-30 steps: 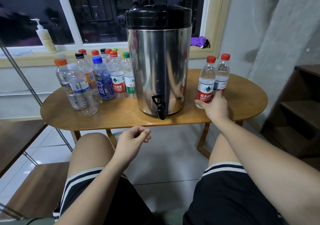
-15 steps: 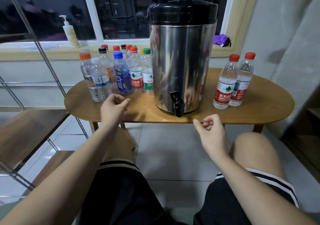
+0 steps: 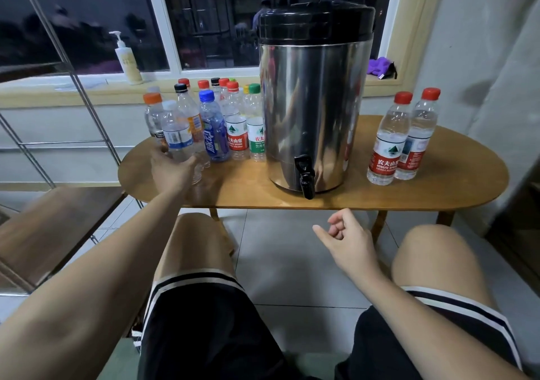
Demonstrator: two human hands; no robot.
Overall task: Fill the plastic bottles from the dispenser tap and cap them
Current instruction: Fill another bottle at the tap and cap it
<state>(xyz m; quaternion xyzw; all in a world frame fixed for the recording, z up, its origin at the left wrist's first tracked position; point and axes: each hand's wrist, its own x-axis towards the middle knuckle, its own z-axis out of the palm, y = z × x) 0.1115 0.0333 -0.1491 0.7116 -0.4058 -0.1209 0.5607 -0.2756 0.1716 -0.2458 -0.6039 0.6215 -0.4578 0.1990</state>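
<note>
Left hand on the white-capped bottle, right hand idle.
The left thumb and fingers curl round the bottle's lower body, seemingly gripping it, though blur hides the contact. The bottle stands on the table, at the front of the cluster at 9 o'clock from the dispenser. The right hand hangs loosely curled and holds nothing, at 6 o'clock from the tap.

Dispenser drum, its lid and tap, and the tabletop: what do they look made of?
Tall cylindrical silver dispenser drum: polished metal, probably stainless steel; streaky mirror-like reflections. Round black lid and small black tap: likely moulded plastic, dull sheen. Oval brown tabletop: wood or wood veneer, smooth satin finish with soft glare.
</note>
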